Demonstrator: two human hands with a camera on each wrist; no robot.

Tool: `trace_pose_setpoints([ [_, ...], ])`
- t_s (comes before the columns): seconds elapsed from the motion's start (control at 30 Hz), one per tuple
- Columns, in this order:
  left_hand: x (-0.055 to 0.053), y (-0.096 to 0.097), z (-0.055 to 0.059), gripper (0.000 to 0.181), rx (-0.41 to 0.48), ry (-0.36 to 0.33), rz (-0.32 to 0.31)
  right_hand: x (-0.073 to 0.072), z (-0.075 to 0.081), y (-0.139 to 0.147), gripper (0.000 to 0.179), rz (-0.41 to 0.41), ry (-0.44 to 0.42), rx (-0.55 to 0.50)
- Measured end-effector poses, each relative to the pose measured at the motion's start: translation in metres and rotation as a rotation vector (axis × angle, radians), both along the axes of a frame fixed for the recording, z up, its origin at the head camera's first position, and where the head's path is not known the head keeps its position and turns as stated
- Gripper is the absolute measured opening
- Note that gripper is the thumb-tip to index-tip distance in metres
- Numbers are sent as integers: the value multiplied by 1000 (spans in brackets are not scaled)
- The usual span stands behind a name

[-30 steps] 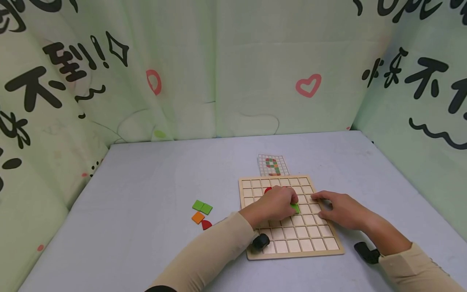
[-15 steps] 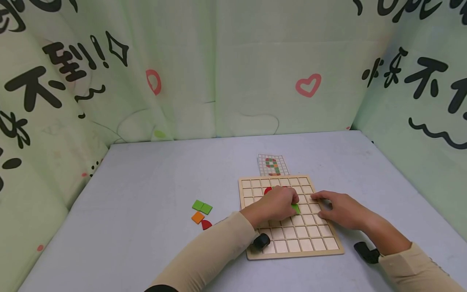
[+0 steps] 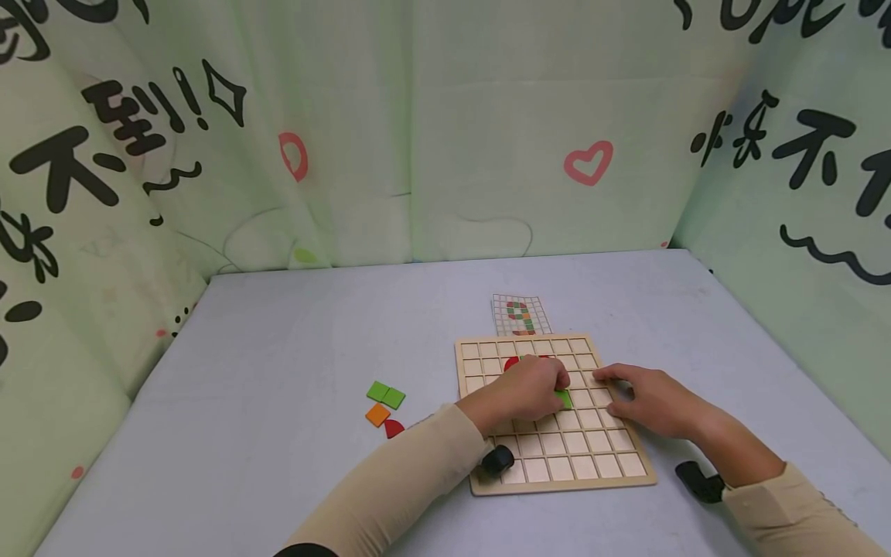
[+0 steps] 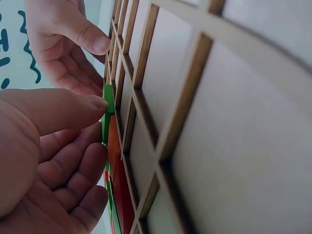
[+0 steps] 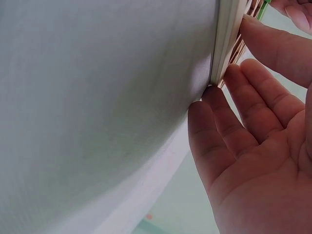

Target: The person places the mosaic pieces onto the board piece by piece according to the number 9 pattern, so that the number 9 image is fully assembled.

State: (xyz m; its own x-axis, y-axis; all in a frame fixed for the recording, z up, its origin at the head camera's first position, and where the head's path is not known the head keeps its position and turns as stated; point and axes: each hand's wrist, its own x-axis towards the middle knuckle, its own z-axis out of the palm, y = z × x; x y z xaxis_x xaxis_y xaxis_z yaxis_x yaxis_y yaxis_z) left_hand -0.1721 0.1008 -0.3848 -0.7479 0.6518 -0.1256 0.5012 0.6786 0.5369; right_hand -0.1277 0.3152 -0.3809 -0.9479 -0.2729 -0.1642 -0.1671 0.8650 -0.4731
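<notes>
A wooden grid board (image 3: 557,447) lies on the table. My left hand (image 3: 530,388) is over its middle, pinching a green square tile (image 4: 108,97) by thumb and fingers at one of the cells. Beside that tile, an orange tile (image 4: 114,139) and a red tile (image 4: 123,195) sit in the grid in the left wrist view. In the head view a red piece (image 3: 511,362) shows past the hand, which hides most of the placed tiles. My right hand (image 3: 653,401) rests against the board's right edge, fingers fairly straight, thumb at the frame (image 5: 229,34) in the right wrist view.
Left of the board lie two green tiles (image 3: 386,394), an orange square tile (image 3: 378,415) and a red rounded piece (image 3: 393,428). Behind the board's far edge is a printed grid card (image 3: 536,311) with a coloured pattern. Pale green curtains (image 3: 473,155) surround the white table (image 3: 292,348).
</notes>
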Motion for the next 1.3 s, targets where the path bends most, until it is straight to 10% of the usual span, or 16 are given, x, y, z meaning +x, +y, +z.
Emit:
trace_pose_setpoints([
  [1.3,1,2,3,15,-10,2,24,-1,1,0,49,-3,-9,1],
])
